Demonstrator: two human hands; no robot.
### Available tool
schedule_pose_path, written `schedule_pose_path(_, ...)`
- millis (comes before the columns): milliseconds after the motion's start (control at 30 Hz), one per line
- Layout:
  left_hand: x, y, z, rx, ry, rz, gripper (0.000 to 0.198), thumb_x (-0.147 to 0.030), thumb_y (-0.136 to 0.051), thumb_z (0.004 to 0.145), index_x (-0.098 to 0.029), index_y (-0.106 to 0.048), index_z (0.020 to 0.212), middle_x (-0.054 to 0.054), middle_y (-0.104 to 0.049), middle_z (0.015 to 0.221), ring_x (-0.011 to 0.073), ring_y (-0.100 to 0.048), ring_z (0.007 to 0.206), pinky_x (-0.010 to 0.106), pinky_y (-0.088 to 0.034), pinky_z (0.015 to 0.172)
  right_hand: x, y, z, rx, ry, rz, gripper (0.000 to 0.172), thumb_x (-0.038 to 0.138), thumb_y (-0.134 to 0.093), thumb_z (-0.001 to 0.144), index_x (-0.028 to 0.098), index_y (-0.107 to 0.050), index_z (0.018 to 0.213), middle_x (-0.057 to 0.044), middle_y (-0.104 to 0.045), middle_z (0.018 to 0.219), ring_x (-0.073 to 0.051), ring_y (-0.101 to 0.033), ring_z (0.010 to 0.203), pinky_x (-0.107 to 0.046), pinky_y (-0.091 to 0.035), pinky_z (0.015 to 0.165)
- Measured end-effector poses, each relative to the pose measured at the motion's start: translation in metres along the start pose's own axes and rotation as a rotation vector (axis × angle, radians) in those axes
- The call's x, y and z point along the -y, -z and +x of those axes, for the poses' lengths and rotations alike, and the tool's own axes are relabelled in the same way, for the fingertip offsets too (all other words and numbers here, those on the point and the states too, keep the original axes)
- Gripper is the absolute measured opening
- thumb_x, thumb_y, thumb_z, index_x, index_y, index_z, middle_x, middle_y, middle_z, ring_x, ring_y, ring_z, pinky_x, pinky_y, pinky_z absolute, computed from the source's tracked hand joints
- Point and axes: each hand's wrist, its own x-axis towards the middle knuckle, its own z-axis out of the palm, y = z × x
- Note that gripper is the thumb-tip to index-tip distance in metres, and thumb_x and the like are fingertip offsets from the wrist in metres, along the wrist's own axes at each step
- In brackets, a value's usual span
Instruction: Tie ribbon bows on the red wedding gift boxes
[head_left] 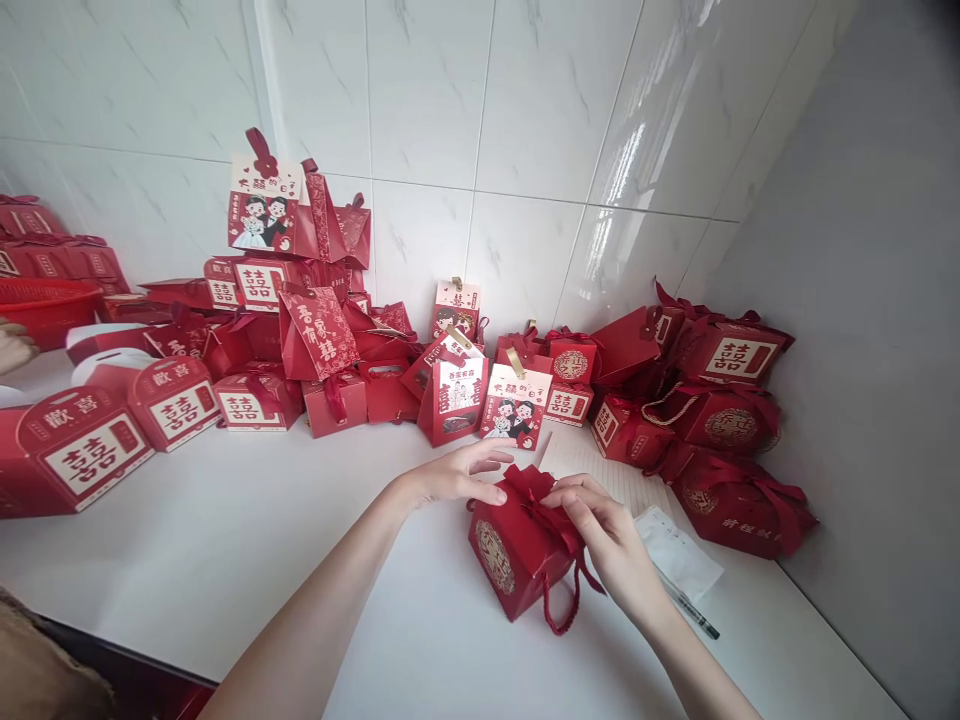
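A red gift box [517, 565] with a round gold emblem stands on the white table [420, 610], a ribbon bow [551, 513] on its top and a twisted cord handle [562, 610] hanging at its near side. My left hand [459, 474] is at the box's upper left, fingers spread and thumb by the scalloped top edge, holding nothing. On the right of the top, my right hand [596, 515] pinches the ribbon of the bow between thumb and fingers.
Red boxes [176, 405] are piled along the tiled wall, with a stack [727, 430] at the right. Lined paper [600, 475], a white packet [679, 550] and a pen [694, 610] lie right of the box. Another person's hand [15, 346] shows at far left beside a red basket [45, 310].
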Motion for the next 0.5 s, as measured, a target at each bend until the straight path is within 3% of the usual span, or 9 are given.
schedule_pose_path(167, 0.004, 0.000, 0.005, -0.277, -0.012, 0.038, 0.052, -0.028, -0.070, 0.068, -0.022, -0.052, 0.117, 0.010, -0.048, 0.131, 0.0277, -0.038, 0.126, 0.042, -0.034, 0.101, 0.000, -0.001, -0.001, -0.006, 0.017, -0.003, 0.044, 0.052, -0.041, 0.087, 0.021, -0.069, 0.074, -0.006, -0.057, 0.085, -0.022, -0.055, 0.083, -0.034, -0.042, 0.078)
schedule_pose_path(300, 0.006, -0.003, 0.012, -0.519, -0.055, 0.171, 0.032, -0.035, -0.064, 0.073, -0.017, -0.058, 0.099, 0.009, -0.058, 0.117, 0.0252, -0.052, 0.111, 0.039, -0.040, 0.095, 0.003, -0.005, -0.005, 0.073, 0.056, 0.002, 0.037, 0.047, -0.043, 0.088, 0.022, -0.070, 0.081, -0.005, -0.055, 0.083, -0.020, -0.055, 0.077, -0.032, -0.044, 0.071)
schedule_pose_path(400, 0.000, -0.005, 0.009, -0.484, -0.043, 0.163, 0.032, -0.038, -0.060, 0.076, -0.016, -0.058, 0.099, 0.009, -0.060, 0.113, 0.0234, -0.055, 0.107, 0.038, -0.040, 0.095, 0.005, -0.007, -0.007, 0.107, 0.083, -0.024, 0.030, 0.041, -0.045, 0.089, 0.022, -0.067, 0.084, -0.004, -0.054, 0.083, -0.019, -0.054, 0.076, -0.030, -0.044, 0.067)
schedule_pose_path(500, -0.010, -0.005, -0.001, -0.243, -0.032, 0.106, 0.043, -0.039, -0.060, 0.077, -0.019, -0.054, 0.114, 0.008, -0.054, 0.123, 0.0234, -0.048, 0.117, 0.038, -0.035, 0.100, 0.006, -0.008, -0.008, 0.104, 0.125, -0.062, 0.023, 0.035, -0.046, 0.088, 0.023, -0.064, 0.081, -0.003, -0.053, 0.083, -0.018, -0.053, 0.075, -0.029, -0.043, 0.066)
